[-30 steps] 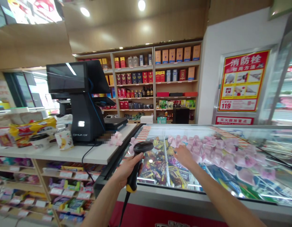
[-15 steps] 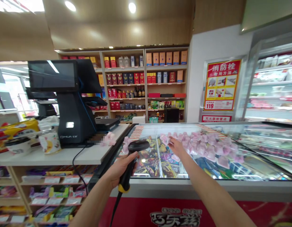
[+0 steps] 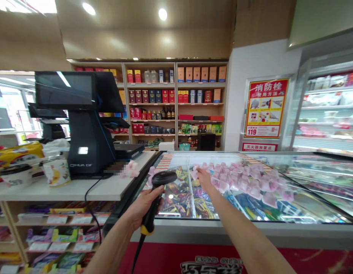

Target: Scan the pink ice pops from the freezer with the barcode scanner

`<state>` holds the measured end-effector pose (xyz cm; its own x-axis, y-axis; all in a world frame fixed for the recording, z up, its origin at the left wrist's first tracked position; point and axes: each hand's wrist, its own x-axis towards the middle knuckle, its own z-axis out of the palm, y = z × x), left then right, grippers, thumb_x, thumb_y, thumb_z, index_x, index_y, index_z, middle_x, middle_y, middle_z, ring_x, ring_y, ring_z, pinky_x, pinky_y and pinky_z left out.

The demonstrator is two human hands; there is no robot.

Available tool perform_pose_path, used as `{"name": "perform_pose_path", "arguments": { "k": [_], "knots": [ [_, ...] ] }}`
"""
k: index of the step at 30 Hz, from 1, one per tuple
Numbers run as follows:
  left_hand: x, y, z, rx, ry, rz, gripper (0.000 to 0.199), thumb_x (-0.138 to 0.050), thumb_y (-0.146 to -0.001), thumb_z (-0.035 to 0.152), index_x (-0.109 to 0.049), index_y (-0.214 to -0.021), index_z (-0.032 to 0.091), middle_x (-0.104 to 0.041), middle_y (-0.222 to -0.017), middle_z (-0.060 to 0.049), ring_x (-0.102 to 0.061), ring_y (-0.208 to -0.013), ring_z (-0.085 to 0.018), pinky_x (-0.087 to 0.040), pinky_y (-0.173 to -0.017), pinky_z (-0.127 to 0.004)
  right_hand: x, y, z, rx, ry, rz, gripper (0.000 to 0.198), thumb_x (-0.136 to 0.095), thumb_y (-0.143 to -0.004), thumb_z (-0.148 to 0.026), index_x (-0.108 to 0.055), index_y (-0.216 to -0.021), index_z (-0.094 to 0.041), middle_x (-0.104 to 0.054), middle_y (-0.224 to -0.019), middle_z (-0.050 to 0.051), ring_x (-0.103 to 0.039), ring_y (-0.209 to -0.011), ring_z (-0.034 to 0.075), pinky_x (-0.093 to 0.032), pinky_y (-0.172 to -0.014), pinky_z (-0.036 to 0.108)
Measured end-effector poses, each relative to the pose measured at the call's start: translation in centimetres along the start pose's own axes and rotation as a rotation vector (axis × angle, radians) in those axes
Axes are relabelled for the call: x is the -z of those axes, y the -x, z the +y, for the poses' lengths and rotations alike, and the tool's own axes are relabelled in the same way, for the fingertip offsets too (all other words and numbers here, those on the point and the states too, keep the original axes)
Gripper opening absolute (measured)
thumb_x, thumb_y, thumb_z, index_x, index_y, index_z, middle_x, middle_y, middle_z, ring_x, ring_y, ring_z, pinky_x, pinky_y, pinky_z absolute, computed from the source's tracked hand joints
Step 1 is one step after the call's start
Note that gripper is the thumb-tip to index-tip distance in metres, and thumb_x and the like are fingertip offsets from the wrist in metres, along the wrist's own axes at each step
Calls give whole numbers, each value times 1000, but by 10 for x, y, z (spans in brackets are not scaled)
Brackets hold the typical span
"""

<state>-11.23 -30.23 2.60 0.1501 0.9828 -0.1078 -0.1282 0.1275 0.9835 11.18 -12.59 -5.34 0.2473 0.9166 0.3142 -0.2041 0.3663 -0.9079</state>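
My left hand (image 3: 147,201) is wrapped around the handle of a black and yellow barcode scanner (image 3: 164,176), its head pointing away over the freezer. The fingers of my right hand (image 3: 204,179) are closed on a small pink cup (image 3: 194,174) above the glass lid. Right of that hand, many more pink cups (image 3: 245,179) stand and lie in a cluster on the chest freezer (image 3: 210,223). A few other pink cups (image 3: 151,173) sit left of the scanner, partly behind it. Packaged goods show through the glass.
On the left counter (image 3: 107,192) stands a black checkout terminal (image 3: 87,140), with a lidded paper cup (image 3: 16,177) and a fruit-patterned cup (image 3: 56,171) beside it. The scanner's cord (image 3: 138,253) hangs down. Snack shelves (image 3: 64,234) sit below; boxed bottles fill the back shelves (image 3: 152,95).
My right hand has moved left with a pink cup, away from the cluster. The scanner has shifted slightly left in my left hand. The view has tilted up a little.
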Motion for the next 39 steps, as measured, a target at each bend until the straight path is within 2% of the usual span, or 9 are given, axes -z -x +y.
{"name": "perform_pose_path", "arguments": {
  "k": [4,7,17,20,23,29,31,35,39],
  "knots": [
    [9,-8,2,10,27,83,33,-59,-61,43,-53,-76,14,-52,-48,3,-46,-40,-6,-35,-39,-17,-14,5,11,171,635,-3,28,-44,-58,-9,-57,-80,-19,-61,-87,2,-53,-88,17,-35,-84,31],
    [13,-13,-2,-9,31,103,32,-59,-62,43,-54,-74,14,-52,-48,3,-46,-40,-7,-36,-39,-18,-29,5,21,255,874,-96,32,-42,-60,-7,-56,-86,-19,-60,-93,6,-51,-91,18,-33,-85,32],
    [24,-25,-4,56,-38,213,30,-58,-63,44,-54,-70,14,-54,-49,1,-46,-41,-6,-37,-39,-17,-97,-1,47,315,903,-229,29,-41,-66,-10,-55,-91,-17,-58,-96,7,-49,-94,19,-32,-86,31],
    [22,-27,-2,52,-43,191,30,-57,-64,44,-54,-70,14,-53,-49,2,-46,-41,-6,-37,-40,-17,-101,0,42,325,904,-259,34,-42,-67,-11,-52,-99,-15,-55,-103,8,-46,-99,18,-31,-88,29],
    [16,-28,-2,52,-16,163,31,-57,-64,43,-54,-72,14,-53,-50,1,-46,-42,-6,-37,-40,-17,-75,-1,22,355,971,-274,36,-44,-67,-14,-52,-102,-13,-53,-106,9,-43,-103,18,-29,-89,28],
    [-2,-27,-6,52,11,111,32,-58,-63,42,-53,-77,14,-53,-51,1,-47,-43,-7,-37,-41,-17,38,19,-36,407,1327,-234,29,-47,-69,-24,-56,-96,-16,-57,-96,9,-46,-96,21,-29,-85,31],
    [-8,-25,-7,42,14,87,32,-58,-63,43,-52,-77,14,-53,-51,1,-47,-43,-6,-37,-42,-17,65,32,-44,349,1453,-231,27,-47,-70,-29,-57,-92,-17,-58,-92,9,-48,-93,21,-32,-81,30],
    [-21,-18,-10,28,13,44,34,-56,-63,45,-50,-76,14,-52,-49,2,-45,-41,-6,-34,-41,-17,84,50,-42,283,1499,-321,23,-45,-71,-25,-58,-88,-17,-59,-88,9,-51,-89,19,-34,-76,28],
    [-29,-4,-9,22,0,23,34,-56,-63,46,-49,-74,15,-51,-49,3,-45,-40,-7,-32,-39,-17,78,47,-38,254,1146,-193,26,-44,-70,-23,-59,-90,-15,-60,-91,9,-52,-88,19,-35,-78,30]
  ]
}}
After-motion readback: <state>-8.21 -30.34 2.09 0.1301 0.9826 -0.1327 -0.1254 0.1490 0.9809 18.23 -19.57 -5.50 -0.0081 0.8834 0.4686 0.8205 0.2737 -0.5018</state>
